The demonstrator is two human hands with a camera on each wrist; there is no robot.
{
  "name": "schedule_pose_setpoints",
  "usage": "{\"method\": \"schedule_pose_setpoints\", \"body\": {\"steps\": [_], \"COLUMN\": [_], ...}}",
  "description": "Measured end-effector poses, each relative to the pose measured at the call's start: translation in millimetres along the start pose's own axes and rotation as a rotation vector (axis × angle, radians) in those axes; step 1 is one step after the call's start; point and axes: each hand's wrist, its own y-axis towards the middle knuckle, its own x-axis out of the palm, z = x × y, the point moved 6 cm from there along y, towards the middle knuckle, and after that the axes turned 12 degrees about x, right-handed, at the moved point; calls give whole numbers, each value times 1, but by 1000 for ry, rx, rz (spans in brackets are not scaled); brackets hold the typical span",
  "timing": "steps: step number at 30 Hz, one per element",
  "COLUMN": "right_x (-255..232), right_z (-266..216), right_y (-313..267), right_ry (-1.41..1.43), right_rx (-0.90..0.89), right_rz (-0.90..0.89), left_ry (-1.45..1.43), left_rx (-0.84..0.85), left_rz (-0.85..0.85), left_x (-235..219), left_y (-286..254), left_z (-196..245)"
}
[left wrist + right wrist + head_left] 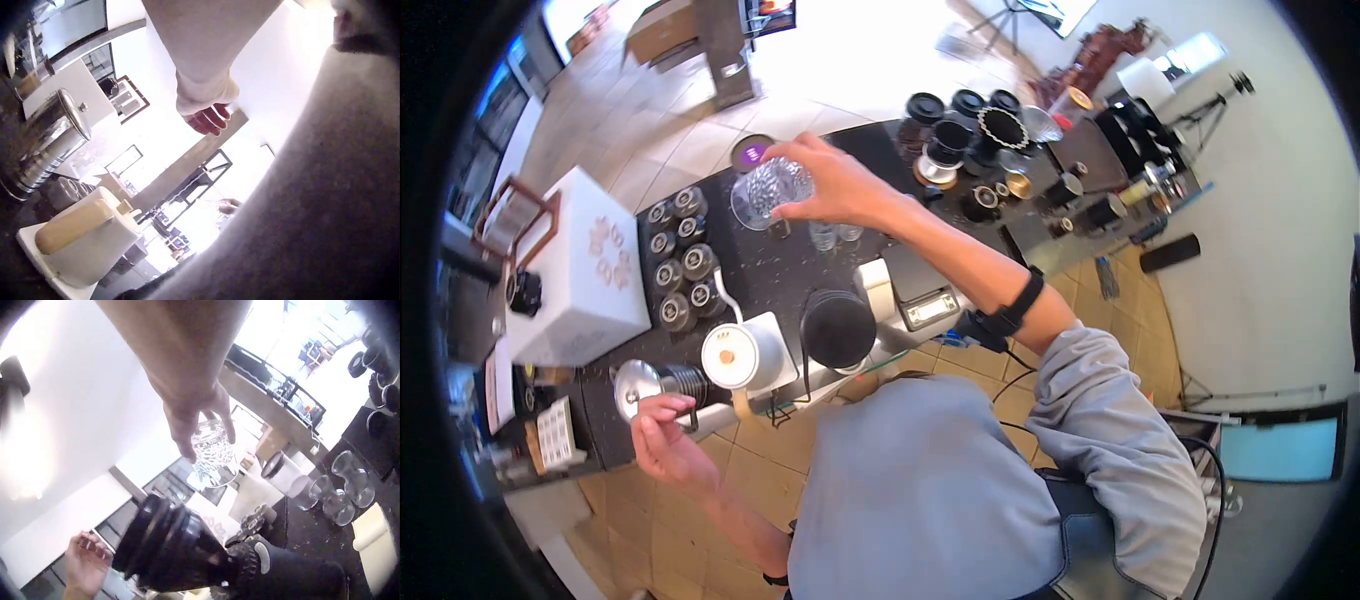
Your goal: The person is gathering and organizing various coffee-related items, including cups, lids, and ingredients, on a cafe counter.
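My right hand [825,180] grips a clear glass with a textured pattern [775,188], held tilted above the dark counter [760,265]. In the right wrist view thumb and fingers curl round the glass [212,450], and nothing shows inside it. My left hand [668,450] is raised with loosely bent fingers at the counter's near left. It overlaps a shiny metal pot with a knobbed lid [640,385] in the head view, but the left wrist view shows the hand [209,109] apart from that pot [53,140], holding nothing.
A white gooseneck kettle [740,355] stands beside a black-topped appliance [838,330]. Several lidded jars [685,260] line the left, next to a white box [585,265]. Small glasses [823,236] and a purple-topped canister [752,153] stand near the held glass. Black-lidded containers [924,108] crowd the right.
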Motion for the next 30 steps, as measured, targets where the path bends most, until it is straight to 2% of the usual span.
{"method": "schedule_pose_setpoints", "body": {"steps": [1, 2, 4, 6, 8, 9, 12, 14, 16, 17, 18, 22, 28, 30], "right_x": [-23, -45, -71, -92, -107, -112, -125, -130, -140, -147, -154, -192, -245, -265], "right_z": [-8, -10, 3, 17, 37, 48, 69, 83, 104, 115, 124, 170, 234, 249], "right_y": [-15, -33, -74, -122, -173, -198, -269, -311, -349, -367, -384, -459, -559, -581], "right_ry": [64, 103, 486, 664, 752, 816, 904, 1126, 1135, 1131, 1144, 1073, 1130, 1141], "right_rx": [13, 100, 325, 391, 458, 460, 451, 573, 564, 570, 560, 585, 629, 638], "right_rz": [74, 88, 85, 264, 390, 443, 570, 630, 703, 753, 769, 786, 847, 855], "left_ry": [-32, -49, -167, -240, -482, -501, -609, -672, -787, -824, -822, -848, -813, -829], "left_rx": [31, 26, 71, 84, 97, 99, 169, 153, 136, 56, 64, -112, -207, -217], "left_rz": [-58, -78, -194, -263, -477, -516, -528, -572, -731, -743, -763, -897, -996, -1091], "left_x": [6, 12, 28, 40, 61, 66, 85, 111, 147, 170, 192, 290, 438, 479], "left_y": [4, 6, 5, 6, 4, 3, 4, -1, -18, -29, -41, -109, -217, -243], "left_z": [3, 4, 7, 8, 18, 21, 37, 48, 56, 58, 63, 79, 85, 88]}}
